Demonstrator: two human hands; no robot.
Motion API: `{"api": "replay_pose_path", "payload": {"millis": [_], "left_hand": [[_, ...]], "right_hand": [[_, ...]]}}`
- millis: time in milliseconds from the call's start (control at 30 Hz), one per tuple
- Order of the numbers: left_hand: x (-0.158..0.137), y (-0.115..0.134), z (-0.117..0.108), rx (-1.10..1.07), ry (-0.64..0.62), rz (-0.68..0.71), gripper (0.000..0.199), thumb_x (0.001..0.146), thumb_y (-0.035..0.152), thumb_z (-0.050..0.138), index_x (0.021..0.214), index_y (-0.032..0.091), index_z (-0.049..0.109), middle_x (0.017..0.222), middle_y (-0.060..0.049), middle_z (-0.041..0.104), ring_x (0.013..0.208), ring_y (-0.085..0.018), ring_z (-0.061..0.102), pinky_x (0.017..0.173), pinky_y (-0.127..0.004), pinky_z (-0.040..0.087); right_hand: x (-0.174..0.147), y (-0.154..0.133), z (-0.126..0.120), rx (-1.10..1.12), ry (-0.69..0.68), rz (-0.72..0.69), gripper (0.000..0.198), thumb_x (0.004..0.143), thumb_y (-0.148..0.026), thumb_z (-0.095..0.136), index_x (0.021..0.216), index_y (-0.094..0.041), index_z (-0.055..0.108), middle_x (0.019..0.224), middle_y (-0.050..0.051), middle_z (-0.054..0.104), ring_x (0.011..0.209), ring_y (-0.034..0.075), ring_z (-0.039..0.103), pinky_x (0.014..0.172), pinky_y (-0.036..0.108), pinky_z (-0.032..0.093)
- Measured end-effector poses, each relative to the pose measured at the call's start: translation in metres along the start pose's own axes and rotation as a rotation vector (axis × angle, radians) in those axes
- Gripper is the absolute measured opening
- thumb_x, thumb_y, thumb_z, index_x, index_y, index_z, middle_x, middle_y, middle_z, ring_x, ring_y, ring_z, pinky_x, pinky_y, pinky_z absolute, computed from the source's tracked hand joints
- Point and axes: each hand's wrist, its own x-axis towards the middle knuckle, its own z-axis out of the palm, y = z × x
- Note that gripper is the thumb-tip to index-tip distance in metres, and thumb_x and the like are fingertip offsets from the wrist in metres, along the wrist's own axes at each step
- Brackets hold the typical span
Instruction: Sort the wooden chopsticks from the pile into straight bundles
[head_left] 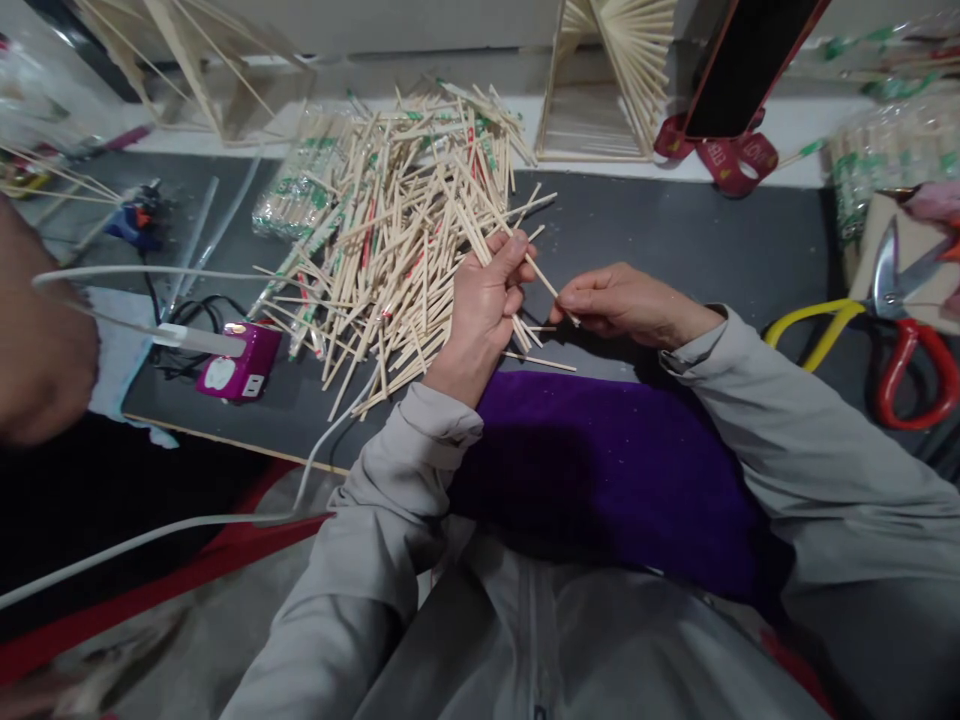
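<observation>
A large heap of pale wooden chopsticks (pixel 405 230) lies criss-crossed on the dark table, with some green-printed and red-printed wrappers among them. My left hand (pixel 487 295) is closed around several chopsticks at the heap's right edge, its thumb pressing on top. One chopstick (pixel 541 274) slants down from there to my right hand (pixel 619 303), which pinches its lower end between thumb and fingers. Below my left hand, a loose chopstick (pixel 540 361) lies close to the table's front edge. A purple cloth (pixel 600 450) covers my lap.
Scissors (pixel 885 290) with yellow and red handles lie at the right. Wrapped chopstick bundles (pixel 900 140) stand behind them. At the left are a purple power adapter (pixel 240 360), white cables and a glue gun (pixel 139 220). Stick frames (pixel 600 90) stand at the back. Another person's arm (pixel 41 330) is at far left.
</observation>
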Motion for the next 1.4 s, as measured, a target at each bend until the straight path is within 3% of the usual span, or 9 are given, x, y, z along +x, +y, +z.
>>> {"api": "replay_pose_path", "payload": {"millis": [200,433,600,767,867,1033,1200,1400], "left_hand": [[0.001,-0.002,-0.007,0.065,0.049,0.079,0.018,0.086,0.028,0.073,0.076,0.019,0.062,0.068,0.003,0.065,0.047,-0.002,0.052,0.032,-0.015,0.023],[-0.011,-0.010,-0.006,0.115,-0.071,0.248,0.020,0.080,0.035,0.079,0.084,0.020,0.066,0.073,0.002,0.067,0.049,-0.004,0.056,0.038,-0.016,0.030],[-0.010,-0.007,-0.007,0.105,-0.108,0.336,0.023,0.081,0.039,0.078,0.088,0.021,0.067,0.077,0.000,0.069,0.052,-0.005,0.059,0.043,-0.017,0.039],[-0.015,0.009,-0.011,0.095,-0.061,0.275,0.020,0.085,0.038,0.074,0.090,0.021,0.067,0.080,-0.001,0.071,0.052,-0.004,0.058,0.038,-0.014,0.033],[-0.023,0.018,-0.012,0.101,-0.026,0.203,0.010,0.091,0.032,0.068,0.091,0.022,0.066,0.083,0.000,0.072,0.054,-0.003,0.058,0.035,-0.013,0.027],[-0.028,0.023,-0.013,0.072,0.019,0.137,0.007,0.090,0.029,0.068,0.092,0.023,0.067,0.083,0.000,0.073,0.058,-0.005,0.064,0.035,-0.012,0.028],[-0.021,0.018,-0.015,0.007,0.054,0.111,0.009,0.087,0.031,0.071,0.093,0.023,0.069,0.077,0.000,0.072,0.058,-0.006,0.065,0.034,-0.013,0.029],[-0.016,0.019,-0.018,0.026,0.067,0.037,0.013,0.093,0.035,0.064,0.100,0.026,0.069,0.069,0.001,0.067,0.049,-0.005,0.054,0.032,-0.014,0.028]], "right_hand": [[-0.002,-0.003,0.000,-0.035,-0.052,0.079,0.016,0.085,-0.025,0.068,0.084,-0.011,0.074,0.069,0.003,0.056,0.047,0.004,0.037,0.040,0.018,0.019],[-0.007,-0.012,0.010,-0.378,0.007,0.091,0.013,0.083,-0.011,0.061,0.080,-0.012,0.074,0.059,0.000,0.052,0.046,0.005,0.038,0.043,0.020,0.025],[-0.006,-0.009,0.011,-0.182,0.030,0.097,0.011,0.084,-0.013,0.061,0.081,-0.011,0.072,0.059,-0.001,0.050,0.044,0.004,0.032,0.040,0.019,0.019],[-0.006,-0.007,0.014,0.101,-0.057,0.095,0.009,0.082,-0.012,0.061,0.082,-0.010,0.070,0.061,0.000,0.050,0.042,0.003,0.029,0.037,0.017,0.018],[-0.005,-0.007,0.019,0.192,-0.058,0.099,0.008,0.081,-0.010,0.060,0.078,-0.010,0.067,0.061,0.000,0.049,0.041,0.002,0.027,0.035,0.017,0.016],[-0.003,-0.008,0.020,0.312,-0.029,0.110,0.006,0.081,-0.008,0.058,0.078,-0.010,0.063,0.063,-0.002,0.046,0.042,0.001,0.021,0.033,0.014,0.015],[0.000,-0.007,0.011,0.331,-0.047,0.151,0.009,0.078,-0.007,0.055,0.084,-0.008,0.063,0.065,0.000,0.047,0.042,0.002,0.024,0.031,0.013,0.017],[0.001,-0.008,0.004,0.306,0.030,0.167,0.006,0.079,-0.011,0.052,0.076,-0.013,0.056,0.063,0.000,0.045,0.041,0.004,0.025,0.031,0.015,0.015]]}}
